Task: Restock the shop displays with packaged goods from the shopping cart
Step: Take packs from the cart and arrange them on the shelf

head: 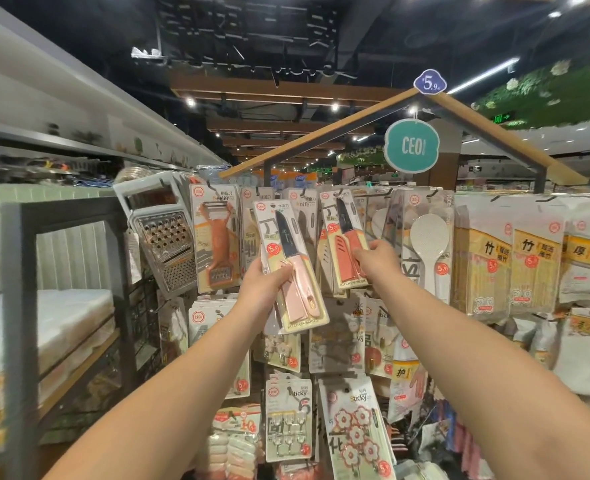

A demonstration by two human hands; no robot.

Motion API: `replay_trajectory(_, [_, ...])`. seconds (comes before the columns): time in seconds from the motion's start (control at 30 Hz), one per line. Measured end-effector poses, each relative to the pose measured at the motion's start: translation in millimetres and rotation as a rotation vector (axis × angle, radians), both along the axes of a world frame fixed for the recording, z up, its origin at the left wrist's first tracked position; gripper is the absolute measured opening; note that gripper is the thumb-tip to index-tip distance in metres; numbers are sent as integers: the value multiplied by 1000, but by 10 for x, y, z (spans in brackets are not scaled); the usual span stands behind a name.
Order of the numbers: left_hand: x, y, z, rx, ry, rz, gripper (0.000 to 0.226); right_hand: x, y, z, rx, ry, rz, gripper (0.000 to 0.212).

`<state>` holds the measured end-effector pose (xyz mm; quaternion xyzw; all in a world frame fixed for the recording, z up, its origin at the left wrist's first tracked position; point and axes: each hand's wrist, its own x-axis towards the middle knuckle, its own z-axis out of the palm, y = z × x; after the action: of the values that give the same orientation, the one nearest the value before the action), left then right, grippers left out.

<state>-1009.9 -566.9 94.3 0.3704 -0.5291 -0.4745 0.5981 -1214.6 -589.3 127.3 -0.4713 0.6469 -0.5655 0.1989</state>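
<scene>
My left hand [264, 289] grips a carded knife pack with a pale pink handle [288, 268], held up in front of the hanging display, tilted with its top to the left. My right hand [378, 263] pinches the lower edge of a carded knife pack with a coral-red handle [343, 239], whose top reaches the upper hook row [338, 192]. Whether that pack hangs on a hook I cannot tell. The shopping cart is out of view.
The display holds a boxed grater [163, 237], an orange peeler pack [215, 237], a white rice spoon [428, 247], bamboo stick packs [490, 265] and sticky hook packs [354, 431]. A dark metal shelf frame [20, 306] stands at the left.
</scene>
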Motion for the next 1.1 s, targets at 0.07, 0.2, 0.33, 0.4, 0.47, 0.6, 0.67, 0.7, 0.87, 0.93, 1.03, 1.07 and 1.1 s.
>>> replay_trajectory(0.07, [25, -11, -14, -5, -9, 8, 24, 3, -19, 10, 21, 4, 0, 32])
replay_trajectory(0.2, [68, 3, -42, -7, -16, 7, 24, -50, -90, -113, 79, 14, 32, 27])
replay_trajectory(0.33, [135, 3, -78, 4, -1, 4, 24, -117, -55, -218, 117, -41, -7, 26])
replay_trajectory(0.4, [148, -13, -96, 14, 16, 6, 25, -146, -18, -233, 89, -110, -15, 24])
replay_trajectory(0.47, [133, -30, -110, 27, 33, 10, 28, -135, 48, -231, 108, -185, 113, 34])
replay_trajectory(0.6, [30, -55, -103, 35, 67, -2, 24, 21, 285, -163, 235, -80, 482, 28])
replay_trajectory(0.67, [-33, -50, -96, 5, 82, -15, 21, 115, 396, -135, 266, -34, 619, 21])
replay_trajectory(0.7, [-57, -51, -95, -18, 83, -14, 24, 162, 421, -132, 263, -38, 666, 19])
replay_trajectory(0.87, [-181, -44, -78, -52, 137, -6, 33, 270, 421, -177, 158, 29, 541, 32])
replay_trajectory(0.93, [-204, -38, -72, -52, 140, -10, 33, 286, 420, -215, 141, 2, 508, 29])
replay_trajectory(1.03, [-199, -64, -78, -57, 145, -38, 30, 302, 434, -242, 115, -94, 504, 16])
replay_trajectory(1.07, [-196, -74, -80, -57, 148, -53, 29, 295, 455, -238, 100, -114, 485, 15])
replay_trajectory(1.1, [-191, -83, -84, -47, 148, -59, 29, 278, 468, -237, 80, -130, 461, 14])
